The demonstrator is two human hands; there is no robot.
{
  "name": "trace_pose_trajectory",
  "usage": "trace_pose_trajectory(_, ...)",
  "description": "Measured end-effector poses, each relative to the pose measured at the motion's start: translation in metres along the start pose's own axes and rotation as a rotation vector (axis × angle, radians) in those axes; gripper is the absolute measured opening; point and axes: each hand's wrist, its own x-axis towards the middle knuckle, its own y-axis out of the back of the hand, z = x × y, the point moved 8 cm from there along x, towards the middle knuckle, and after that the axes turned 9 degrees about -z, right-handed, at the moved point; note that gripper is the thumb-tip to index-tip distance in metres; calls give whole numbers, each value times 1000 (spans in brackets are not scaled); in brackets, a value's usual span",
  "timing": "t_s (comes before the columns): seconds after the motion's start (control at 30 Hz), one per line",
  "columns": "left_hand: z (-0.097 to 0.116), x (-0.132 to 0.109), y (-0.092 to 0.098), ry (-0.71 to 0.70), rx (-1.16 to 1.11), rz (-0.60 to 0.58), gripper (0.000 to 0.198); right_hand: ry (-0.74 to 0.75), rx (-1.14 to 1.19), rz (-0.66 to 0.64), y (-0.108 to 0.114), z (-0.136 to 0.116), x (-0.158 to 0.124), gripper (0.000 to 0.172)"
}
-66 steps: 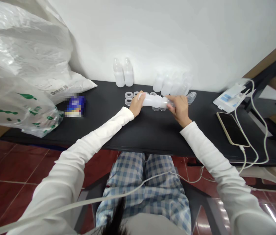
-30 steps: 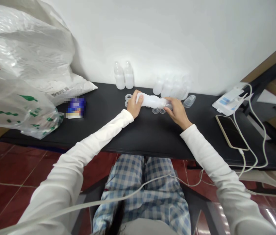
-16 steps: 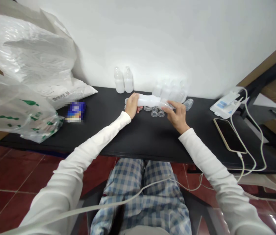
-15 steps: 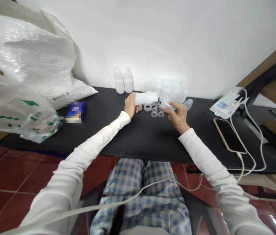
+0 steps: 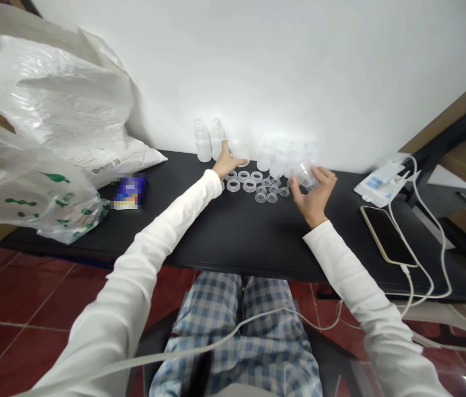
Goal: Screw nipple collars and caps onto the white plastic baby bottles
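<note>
Right hand [image 5: 312, 199] curled in a narrow hold, fingers and thumb around a clear plastic bottle cap [image 5: 305, 175], which is up at the fingertips, close to the row of bottles behind it. Just left of that hand, on the tabletop, lies a loose cluster of small translucent bottle nipples [image 5: 267, 191]. Further left again, near the left hand, are several translucent screw rings [image 5: 243, 180], lying flat in rough rows.

Left hand [image 5: 226, 162] open, fingers stretched out and thumb apart, holds nothing that I can see. Its fingertips are close to a pale bottle base [image 5: 241, 161] that barely shows against the white wall; contact cannot be told. Two upright frosted baby bottles [image 5: 209, 144] stand just beyond the hand, against the wall. More frosted bottles [image 5: 279, 164] stand in a row to the right, between the two hands and the wall.

Both hands are over a black tabletop [image 5: 233, 242]. Left of the left hand: a pixelated blue packet [image 5: 129, 191] and white plastic bags [image 5: 30, 110]. Right of the right hand: a smartphone [image 5: 387, 236], its white charging cable [image 5: 423, 264] attached, and a white boxed device [image 5: 379, 182] at the table's far corner.
</note>
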Motion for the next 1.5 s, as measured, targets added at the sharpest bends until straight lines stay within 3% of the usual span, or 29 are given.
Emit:
trace_pose_trajectory(0.17, -19, 37, -11, 214, 292, 45, 88, -56, 36, -28, 0, 11, 0, 53)
trace_pose_trajectory(0.23, -25, 44, -17, 208, 288, 48, 90, -61, 11, 0, 2, 13, 1, 54)
trace_pose_trajectory(0.33, -26, 47, -29, 163, 250, 13, 89, -67, -43, 64, 7, 15, 0, 54)
trace_pose_trajectory(0.47, -21, 44, -46, 231, 392, -69, 93, -85, -38, 76, 6, 18, 0, 55)
trace_pose_trajectory(0.6, -13, 42, -56, 272, 406, -79, 89, -116, -42, 52, 4, 21, 0, 56)
trace_pose_trajectory(0.9, -14, 53, -88, 132, 230, -138, 104, -184, -53, -41, -3, 19, 1, 55)
trace_pose_trajectory(1.1, -14, 51, -86, 89, 167, -212, 93, -194, -36, -72, -5, 17, 2, 54)
trace_pose_trajectory(1.23, -4, 29, -68, 38, 188, -173, 70, -165, 34, -161, -12, 11, 2, 55)
trace_pose_trajectory(1.3, 8, 5, -61, -51, 167, -130, 45, -143, 82, -207, -18, 4, 1, 55)
trace_pose_trajectory(1.37, 21, -25, -63, -143, 98, -166, 19, -134, 122, -238, -24, -5, 0, 53)
trace_pose_trajectory(1.4, 25, -40, -66, -163, 44, -204, 16, -134, 140, -250, -28, -10, -1, 52)
trace_pose_trajectory(1.5, 34, -75, -77, -214, -47, -304, 30, -141, 191, -293, -41, -23, -3, 53)
